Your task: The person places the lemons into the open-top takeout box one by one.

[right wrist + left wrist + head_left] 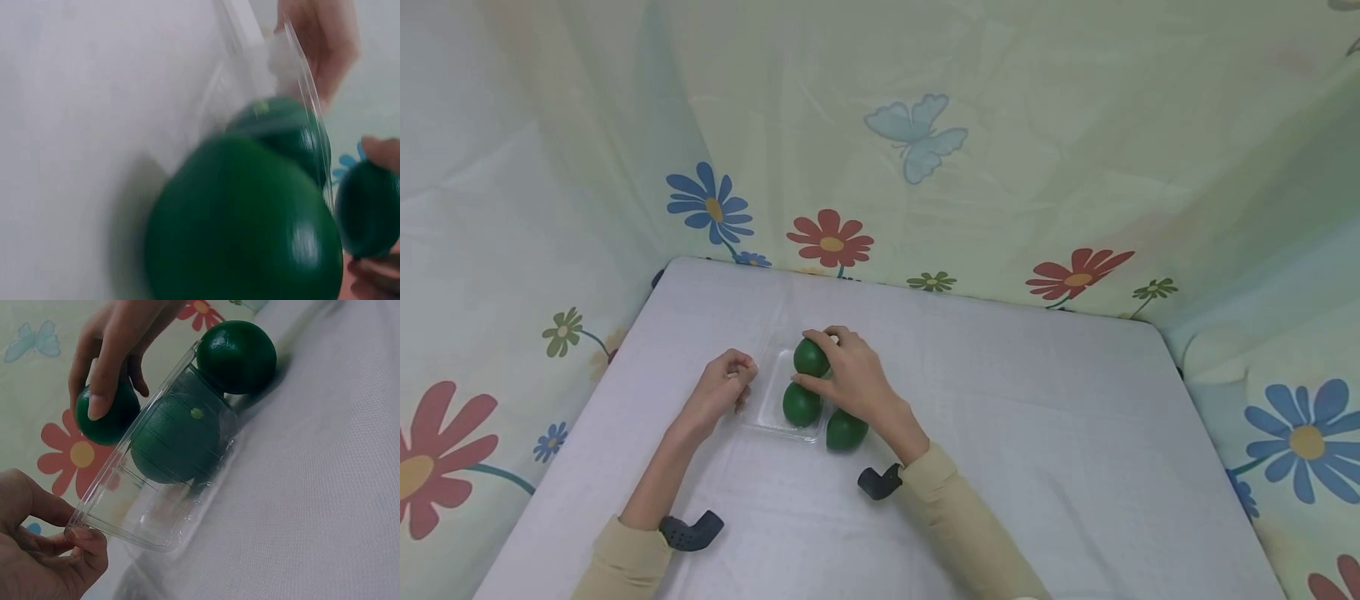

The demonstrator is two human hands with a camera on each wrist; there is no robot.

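A clear plastic container (771, 386) sits on the table left of centre. At its left rim, my left hand (718, 390) pinches the edge between thumb and fingers, plain in the left wrist view (47, 544). One green lime (801, 406) lies inside, visible through the clear wall. With thumb and fingers, my right hand (859, 377) grips a second lime (107, 419) above the container's rim. A third lime (847, 431) rests on the table just outside the near right corner; it looms large in the right wrist view (244, 225).
A white cloth covers the table (1037, 450), which reaches well to the right of the hands. Behind it hangs a curtain (970, 200) printed with flowers and a butterfly. Dark wrist-worn devices (692, 531) sit at both sleeve cuffs.
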